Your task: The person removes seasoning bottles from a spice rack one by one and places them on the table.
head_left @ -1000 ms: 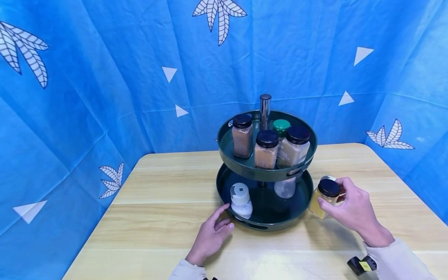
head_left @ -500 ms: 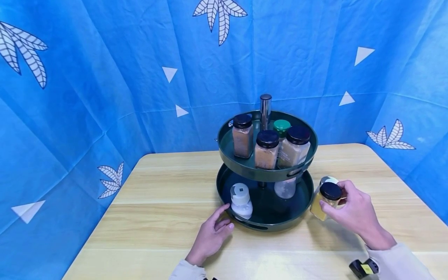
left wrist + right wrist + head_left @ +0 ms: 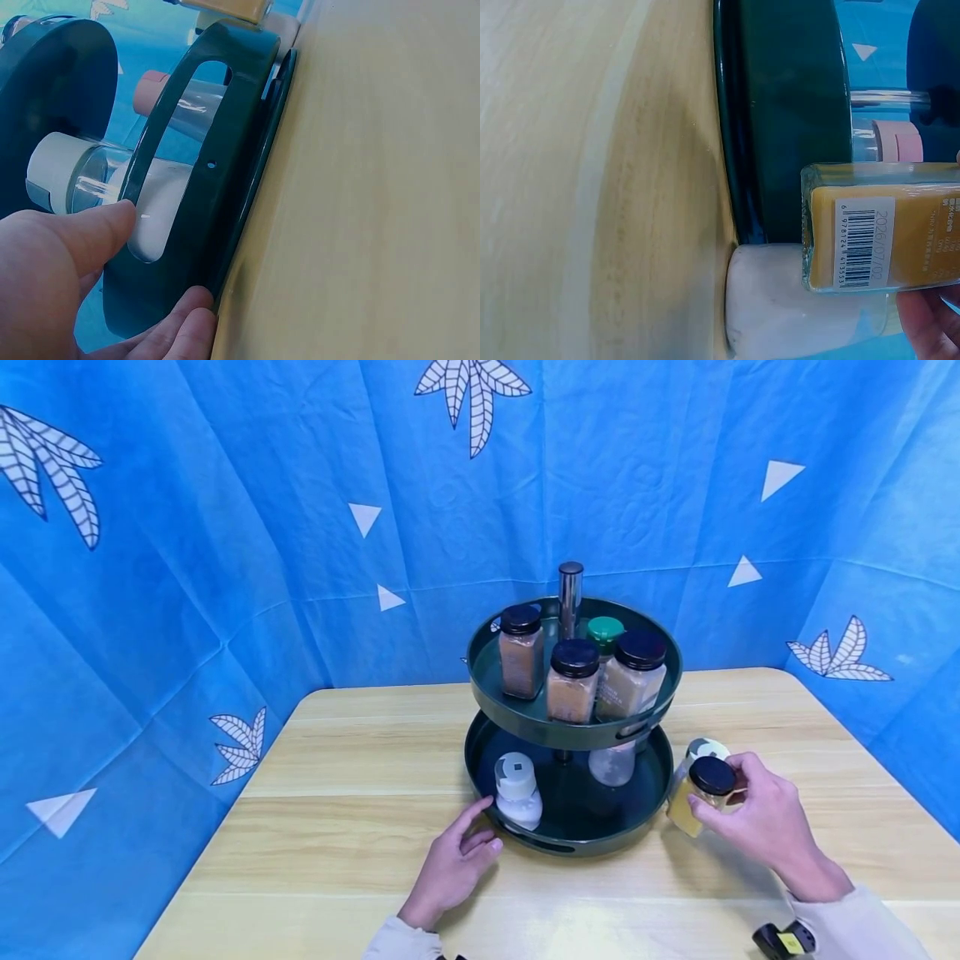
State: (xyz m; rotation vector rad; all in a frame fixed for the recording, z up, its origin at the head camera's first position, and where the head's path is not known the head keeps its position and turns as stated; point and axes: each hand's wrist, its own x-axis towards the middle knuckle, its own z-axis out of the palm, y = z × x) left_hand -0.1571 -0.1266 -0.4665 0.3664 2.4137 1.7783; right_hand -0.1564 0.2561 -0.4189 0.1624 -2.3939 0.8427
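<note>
My right hand [image 3: 765, 814] grips a spice jar [image 3: 686, 810] with a black lid and yellow powder, tilted, just right of a dark green two-tier turntable rack [image 3: 592, 827]. In the right wrist view the jar's barcode label [image 3: 864, 244] faces the camera. My left hand [image 3: 453, 864] touches the front-left rim of the lower tier, its fingers fairly straight. Close to those fingertips, a white-capped shaker of white powder [image 3: 517, 793] stands inside the lower tier. Behind the held jar, partly hidden, is another jar [image 3: 705, 748] with a white-and-grey lid, standing on the table.
Three black-lidded spice jars and a green-capped one [image 3: 604, 631] stand on the upper tier [image 3: 517, 717] around the metal post [image 3: 570, 597]. A pink-capped shaker [image 3: 150, 91] is on the lower tier. Behind the wooden table [image 3: 360, 827] hangs a blue curtain [image 3: 285, 502].
My right hand and the spice jar have shifted slightly right and toward me, showing more of the jar lid behind. The left hand and the rack have stayed in place.
</note>
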